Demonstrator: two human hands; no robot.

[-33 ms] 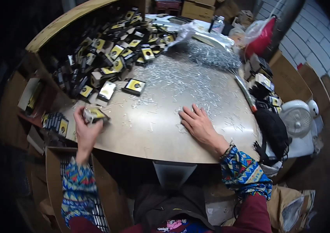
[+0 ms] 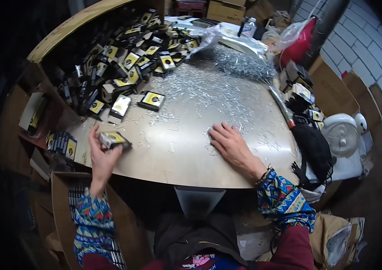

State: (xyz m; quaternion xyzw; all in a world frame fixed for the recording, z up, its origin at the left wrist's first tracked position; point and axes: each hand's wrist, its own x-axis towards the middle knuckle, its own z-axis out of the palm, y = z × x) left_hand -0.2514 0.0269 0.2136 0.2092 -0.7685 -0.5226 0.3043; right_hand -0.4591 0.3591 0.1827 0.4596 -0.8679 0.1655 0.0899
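Note:
My left hand (image 2: 102,157) is closed round a small black-and-yellow carton (image 2: 113,140), held just above the table's left front edge. Its thumb and fingers grip the carton from both sides. To the right, my right hand (image 2: 232,146) lies palm down on the pale tabletop (image 2: 173,164), fingers stretched out, fingertips among a few small metal pins. Many more loose silvery pins (image 2: 200,92) spread across the table beyond it. Two cartons of the same kind, one black-and-yellow (image 2: 152,100) and one showing a white side (image 2: 120,107), lie beyond my left hand.
A heap of black-and-yellow cartons (image 2: 130,60) fills the back left, beside a curved wooden board (image 2: 71,29). Matted metal pins (image 2: 242,63) pile at the back. On the right are a black bag (image 2: 312,150) and white fan (image 2: 341,135). An open cardboard box (image 2: 125,225) stands below my left arm.
My left hand has shifted slightly right with the carton, and its fingers have loosened a little round it. My right hand stays in nearly the same place.

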